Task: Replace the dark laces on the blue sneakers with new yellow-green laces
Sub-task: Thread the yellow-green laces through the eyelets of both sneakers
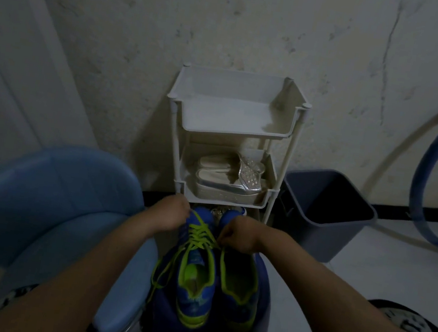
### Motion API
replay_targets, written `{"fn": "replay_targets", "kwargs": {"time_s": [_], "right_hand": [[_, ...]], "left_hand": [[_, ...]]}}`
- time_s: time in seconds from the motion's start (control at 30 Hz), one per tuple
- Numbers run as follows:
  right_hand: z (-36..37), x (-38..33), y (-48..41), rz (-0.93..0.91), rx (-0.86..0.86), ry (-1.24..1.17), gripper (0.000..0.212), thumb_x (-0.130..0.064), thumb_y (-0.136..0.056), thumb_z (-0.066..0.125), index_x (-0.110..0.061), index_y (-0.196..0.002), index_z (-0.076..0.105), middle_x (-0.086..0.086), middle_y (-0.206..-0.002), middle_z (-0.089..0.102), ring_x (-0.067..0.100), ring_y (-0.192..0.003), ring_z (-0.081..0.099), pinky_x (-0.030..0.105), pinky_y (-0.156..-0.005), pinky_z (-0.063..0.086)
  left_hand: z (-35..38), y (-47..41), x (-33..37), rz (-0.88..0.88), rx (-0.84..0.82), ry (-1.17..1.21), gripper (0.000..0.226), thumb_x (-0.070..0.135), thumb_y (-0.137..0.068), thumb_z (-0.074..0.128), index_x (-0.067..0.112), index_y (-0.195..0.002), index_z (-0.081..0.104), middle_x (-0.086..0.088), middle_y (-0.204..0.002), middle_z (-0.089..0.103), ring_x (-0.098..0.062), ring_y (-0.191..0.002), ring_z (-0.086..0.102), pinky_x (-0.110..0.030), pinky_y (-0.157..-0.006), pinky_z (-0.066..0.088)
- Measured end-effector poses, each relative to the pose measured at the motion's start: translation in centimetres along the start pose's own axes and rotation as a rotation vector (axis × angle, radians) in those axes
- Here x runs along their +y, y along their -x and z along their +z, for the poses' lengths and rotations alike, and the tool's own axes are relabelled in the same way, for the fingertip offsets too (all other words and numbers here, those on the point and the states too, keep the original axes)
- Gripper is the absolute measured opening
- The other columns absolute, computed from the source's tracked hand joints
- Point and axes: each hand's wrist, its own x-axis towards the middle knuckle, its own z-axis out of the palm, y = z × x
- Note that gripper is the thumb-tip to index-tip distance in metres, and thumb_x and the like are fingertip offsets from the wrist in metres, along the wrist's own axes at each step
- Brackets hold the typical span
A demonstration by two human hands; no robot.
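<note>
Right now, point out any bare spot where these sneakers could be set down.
The rack's top tray is bare. The floor right of the grey bin is open too. The middle tray is filled by silver shoes. It is crowded at the sneakers, where both hands work the laces.

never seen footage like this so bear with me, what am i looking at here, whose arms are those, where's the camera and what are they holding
There is no machine here. This is one picture from a wide-angle camera worn on a person's head, looking forward and down, so the two bare arms are the wearer's own.

The left hand and right hand are pinching a yellow-green lace threaded through the left blue sneaker. A second blue sneaker sits beside it; I cannot tell how it is laced. Both rest on something dark blue.

Behind them stands a white shelf rack with pale shoes on its middle tier. A blue chair is at left, a grey bin at right.
</note>
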Motion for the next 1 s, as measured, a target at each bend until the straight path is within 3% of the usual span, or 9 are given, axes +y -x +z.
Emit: {"fn": "replay_targets", "kwargs": {"time_s": [0.13,0.23,0.33,0.43,0.63,0.8,0.87,0.93,1.0], "right_hand": [[-0.5,-0.3,-0.2,0.041,-0.034,-0.102,0.026,-0.028,-0.095,0.057,-0.022,-0.114,0.073,0.001,-0.115,0.071,0.020,-0.103,0.067,0.036,-0.096,0.052],[-1.0,-0.1,-0.3,0.063,-0.064,-0.144,0.024,-0.026,-0.096,0.057,-0.024,-0.114,0.073,-0.003,-0.101,0.071,0.021,-0.095,0.068,0.032,-0.085,0.057],[-1.2,0.0,-0.3,0.065,-0.069,-0.136,0.024,-0.026,-0.097,0.057,-0.024,-0.115,0.073,-0.012,-0.089,0.067,0.005,-0.073,0.060,0.015,-0.064,0.048],[-1.2,0.1,-0.7,0.086,-0.061,-0.166,0.024,-0.028,-0.096,0.058,-0.024,-0.115,0.073,-0.004,-0.114,0.070,0.006,-0.086,0.058,0.018,-0.076,0.045],[-0.8,0.7,-1.2,0.146,0.008,-0.282,0.025,-0.021,-0.094,0.061,-0.011,-0.115,0.071,0.009,-0.117,0.070,0.023,-0.107,0.066,0.023,-0.079,0.049],[-0.7,0.9,-1.5,0.099,-0.004,-0.277,0.023,-0.014,-0.097,0.057,-0.007,-0.113,0.072,0.007,-0.115,0.072,0.016,-0.103,0.067,0.011,-0.081,0.049],[-0.5,0.8,-1.7,0.097,0.001,-0.234,0.023,-0.015,-0.097,0.056,-0.009,-0.112,0.073,0.005,-0.113,0.072,0.008,-0.089,0.066,0.005,-0.066,0.046],[-0.3,0.6,-2.0,0.100,0.030,-0.171,0.022,-0.021,-0.097,0.057,-0.015,-0.109,0.074,0.003,-0.109,0.073,0.005,-0.081,0.062,0.010,-0.062,0.045],[0.0,0.2,-2.1,0.078,0.031,-0.044,0.023,-0.029,-0.095,0.058,-0.019,-0.108,0.074,0.002,-0.109,0.071,0.011,-0.091,0.064,0.021,-0.075,0.050]], "left_hand": [[0.4,0.7,0.6,-0.078,0.019,1.044,0.026,0.012,-0.106,0.029,0.005,-0.102,0.053,-0.014,-0.088,0.067,-0.025,-0.080,0.067,-0.032,-0.072,0.055],[0.4,0.4,0.7,-0.082,0.061,1.231,0.028,0.015,-0.105,0.024,0.010,-0.089,0.047,-0.002,-0.057,0.048,-0.015,-0.045,0.047,-0.027,-0.048,0.050],[-0.1,-0.1,-0.4,0.049,0.203,0.412,0.027,0.021,-0.101,0.032,0.008,-0.085,0.049,-0.005,-0.062,0.050,-0.019,-0.053,0.046,-0.029,-0.052,0.037],[0.3,0.7,-1.1,0.197,0.023,-0.233,0.021,0.030,-0.094,0.047,0.017,-0.085,0.060,-0.003,-0.086,0.065,-0.021,-0.082,0.060,-0.037,-0.074,0.048],[-1.1,1.1,-1.3,0.153,-0.242,-0.390,0.021,0.034,-0.086,0.067,0.018,-0.077,0.076,0.007,-0.063,0.065,-0.005,-0.065,0.060,-0.024,-0.068,0.047],[-3.1,0.9,-2.5,0.068,-0.350,-0.444,0.024,0.030,-0.093,0.061,0.012,-0.096,0.076,0.010,-0.065,0.057,-0.005,-0.066,0.052,-0.024,-0.072,0.043],[-2.4,1.2,-2.1,0.085,-0.383,-0.487,0.027,0.032,-0.095,0.057,0.012,-0.098,0.075,0.008,-0.069,0.056,-0.009,-0.072,0.053,-0.025,-0.073,0.042],[-1.6,1.7,-1.4,0.130,-0.378,-0.476,0.028,0.037,-0.096,0.055,0.017,-0.093,0.075,0.009,-0.074,0.056,-0.008,-0.076,0.052,-0.024,-0.068,0.040],[-1.4,1.8,-1.2,0.127,-0.373,-0.434,0.027,0.042,-0.093,0.058,0.022,-0.090,0.076,0.012,-0.082,0.061,-0.006,-0.080,0.055,-0.022,-0.070,0.044]]}}
